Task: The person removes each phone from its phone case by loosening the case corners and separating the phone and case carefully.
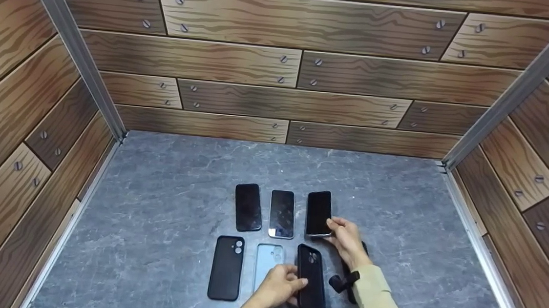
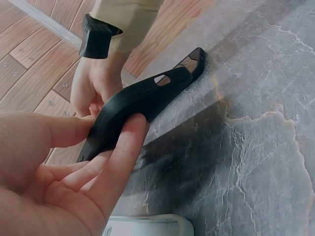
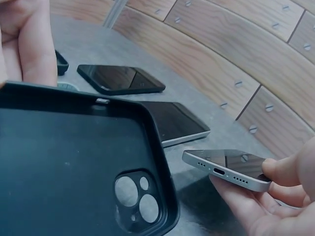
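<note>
My left hand (image 1: 275, 287) pinches a black phone case (image 1: 313, 287) by its left edge, tilted up off the tabletop. In the right wrist view the hollow inside of this case (image 3: 64, 167) and its camera cutouts show. My right hand (image 1: 347, 242) grips the lower right corner of a phone (image 1: 319, 212) with a dark screen and silver edge. Its charging-port end (image 3: 221, 172) is lifted in the right wrist view. The case and this phone are apart. Beside my left hand lies a light blue phone case (image 1: 268, 259), partly covered by the hand.
Two more phones, one dark (image 1: 248, 207) and one silver-edged (image 1: 282, 213), lie left of the held phone. A second black case (image 1: 226, 267) lies at front left. A dark object (image 1: 352, 295) is mostly hidden by my right forearm. Wood-patterned walls (image 1: 291, 67) enclose the grey tabletop (image 1: 163, 204).
</note>
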Motion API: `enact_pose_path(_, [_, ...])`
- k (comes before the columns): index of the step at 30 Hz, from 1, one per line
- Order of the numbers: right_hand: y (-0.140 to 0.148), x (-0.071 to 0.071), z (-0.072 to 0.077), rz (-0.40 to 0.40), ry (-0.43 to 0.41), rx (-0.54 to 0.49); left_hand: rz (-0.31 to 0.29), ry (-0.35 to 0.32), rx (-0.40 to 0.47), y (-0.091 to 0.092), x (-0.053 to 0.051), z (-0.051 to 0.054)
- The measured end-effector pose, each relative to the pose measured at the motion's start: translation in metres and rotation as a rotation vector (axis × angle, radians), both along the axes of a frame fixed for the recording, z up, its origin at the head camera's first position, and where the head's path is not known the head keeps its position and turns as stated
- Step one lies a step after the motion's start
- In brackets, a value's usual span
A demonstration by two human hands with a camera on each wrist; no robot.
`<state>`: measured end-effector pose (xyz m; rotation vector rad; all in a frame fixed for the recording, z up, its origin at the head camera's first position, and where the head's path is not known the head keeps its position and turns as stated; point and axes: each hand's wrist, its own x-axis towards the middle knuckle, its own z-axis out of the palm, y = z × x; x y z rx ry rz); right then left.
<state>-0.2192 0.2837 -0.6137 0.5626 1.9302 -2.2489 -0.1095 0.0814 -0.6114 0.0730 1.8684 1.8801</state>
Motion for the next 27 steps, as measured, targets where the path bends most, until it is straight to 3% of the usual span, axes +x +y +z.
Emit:
enact_pose_path(8, [0.002,-0.003,-0.007,0.033,-0.048,0.067,-0.006,0.003,-0.009,0.002,-0.001,-0.002])
enact_pose_path(18, [0.006,0.001,0.012,0.088,-0.011,0.073,-0.018,0.007,0.018,0.006,-0.002,-0.004])
enact_pose_path(27, [0.014,0.014,0.020,0.121,0.046,0.103,-0.021,0.011,0.020,0.008,-0.001,-0.004])
